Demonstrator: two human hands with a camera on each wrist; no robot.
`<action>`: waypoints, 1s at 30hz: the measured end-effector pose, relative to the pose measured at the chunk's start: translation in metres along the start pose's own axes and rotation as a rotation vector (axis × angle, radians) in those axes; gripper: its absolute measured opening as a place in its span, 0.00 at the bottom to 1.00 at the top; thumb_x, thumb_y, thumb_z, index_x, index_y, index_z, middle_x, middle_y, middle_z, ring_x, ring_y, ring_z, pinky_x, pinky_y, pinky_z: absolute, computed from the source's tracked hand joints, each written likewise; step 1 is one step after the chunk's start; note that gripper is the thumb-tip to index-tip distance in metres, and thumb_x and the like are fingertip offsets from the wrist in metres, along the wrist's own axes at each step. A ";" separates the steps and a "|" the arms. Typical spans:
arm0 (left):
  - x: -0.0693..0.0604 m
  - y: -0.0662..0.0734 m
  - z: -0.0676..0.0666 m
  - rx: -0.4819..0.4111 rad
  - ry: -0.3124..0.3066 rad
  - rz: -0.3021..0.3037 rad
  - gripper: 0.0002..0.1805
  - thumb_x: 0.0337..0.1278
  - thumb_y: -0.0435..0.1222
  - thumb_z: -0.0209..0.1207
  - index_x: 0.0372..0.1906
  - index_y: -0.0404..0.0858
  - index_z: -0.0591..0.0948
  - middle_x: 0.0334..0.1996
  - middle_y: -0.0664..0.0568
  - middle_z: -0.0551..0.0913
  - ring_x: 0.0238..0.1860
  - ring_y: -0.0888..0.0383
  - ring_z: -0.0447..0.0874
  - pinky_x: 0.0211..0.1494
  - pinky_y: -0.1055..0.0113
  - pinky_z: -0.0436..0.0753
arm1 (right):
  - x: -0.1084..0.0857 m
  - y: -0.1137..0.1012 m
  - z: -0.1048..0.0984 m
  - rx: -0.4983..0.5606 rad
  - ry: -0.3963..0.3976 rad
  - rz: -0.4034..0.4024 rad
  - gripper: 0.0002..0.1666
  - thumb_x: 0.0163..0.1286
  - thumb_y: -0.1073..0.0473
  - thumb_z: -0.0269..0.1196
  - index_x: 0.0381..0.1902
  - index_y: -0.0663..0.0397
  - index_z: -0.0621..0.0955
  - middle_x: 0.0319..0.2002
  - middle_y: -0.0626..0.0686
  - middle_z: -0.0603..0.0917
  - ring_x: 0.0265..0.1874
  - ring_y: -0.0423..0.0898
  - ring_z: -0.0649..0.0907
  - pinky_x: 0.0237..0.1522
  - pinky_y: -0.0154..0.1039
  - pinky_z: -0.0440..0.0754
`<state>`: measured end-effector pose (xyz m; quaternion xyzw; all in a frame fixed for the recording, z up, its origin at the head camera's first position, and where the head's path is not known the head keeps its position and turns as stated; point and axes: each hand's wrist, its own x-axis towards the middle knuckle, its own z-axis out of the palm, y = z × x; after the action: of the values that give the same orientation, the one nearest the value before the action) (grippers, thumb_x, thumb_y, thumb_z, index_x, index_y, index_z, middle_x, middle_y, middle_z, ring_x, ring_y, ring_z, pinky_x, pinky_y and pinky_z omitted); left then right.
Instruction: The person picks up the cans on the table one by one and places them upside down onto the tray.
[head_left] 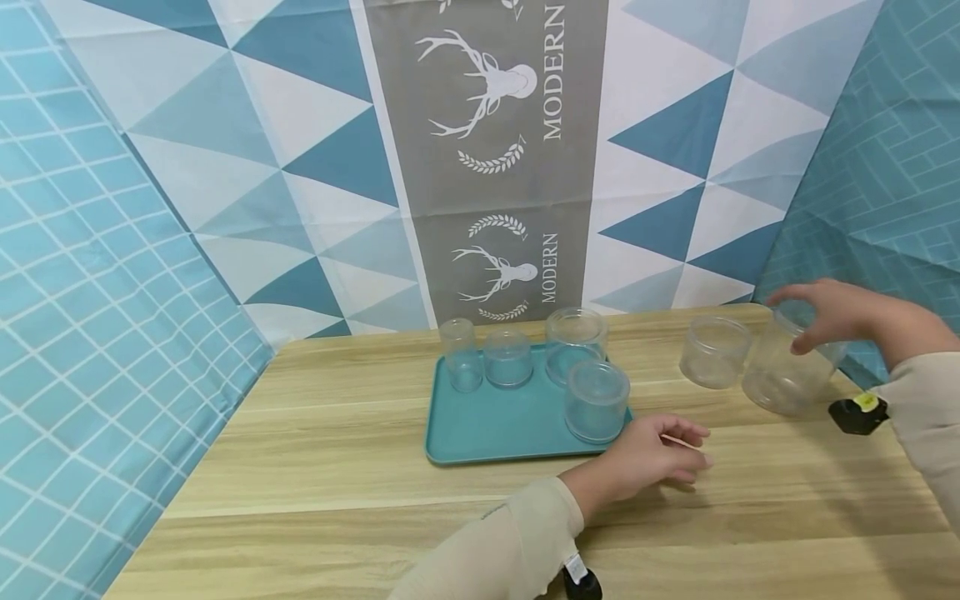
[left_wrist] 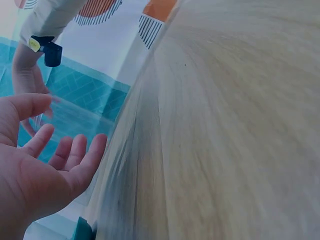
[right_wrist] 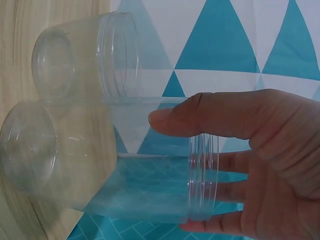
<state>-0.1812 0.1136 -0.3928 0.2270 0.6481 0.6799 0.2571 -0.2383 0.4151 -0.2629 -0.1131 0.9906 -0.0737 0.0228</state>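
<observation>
At the table's right end my right hand (head_left: 847, 321) holds a tall clear plastic jar (head_left: 780, 379) near its threaded mouth. In the right wrist view, the thumb lies on one side of the jar (right_wrist: 145, 175) and the fingers pass behind its rim. Beside it stands a shorter clear jar (head_left: 715, 357), also visible in the right wrist view. My left hand (head_left: 652, 454) hovers near the front right corner of a teal tray (head_left: 487, 437), fingers loosely bent, with nothing in it. Its palm and parted fingers show in the left wrist view.
Several clear jars stand on the tray: a narrow one (head_left: 461, 358), a small low one (head_left: 508, 362), a wider one (head_left: 576, 350) at the back and another (head_left: 597, 404) at the front right. Patterned cloth (head_left: 330, 167) hangs behind the wooden table (head_left: 337, 467) and along its sides.
</observation>
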 end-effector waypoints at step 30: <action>0.018 -0.011 0.006 -0.494 0.008 -0.068 0.18 0.63 0.30 0.59 0.57 0.35 0.76 0.53 0.43 0.77 0.50 0.46 0.79 0.50 0.38 0.79 | -0.023 -0.028 -0.008 -0.044 0.046 -0.026 0.42 0.42 0.56 0.79 0.56 0.65 0.77 0.53 0.77 0.75 0.47 0.73 0.76 0.33 0.56 0.81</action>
<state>-0.1904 0.1304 -0.4040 0.1326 0.4706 0.8096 0.3247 -0.2102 0.3945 -0.2497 -0.1247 0.9907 -0.0548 -0.0033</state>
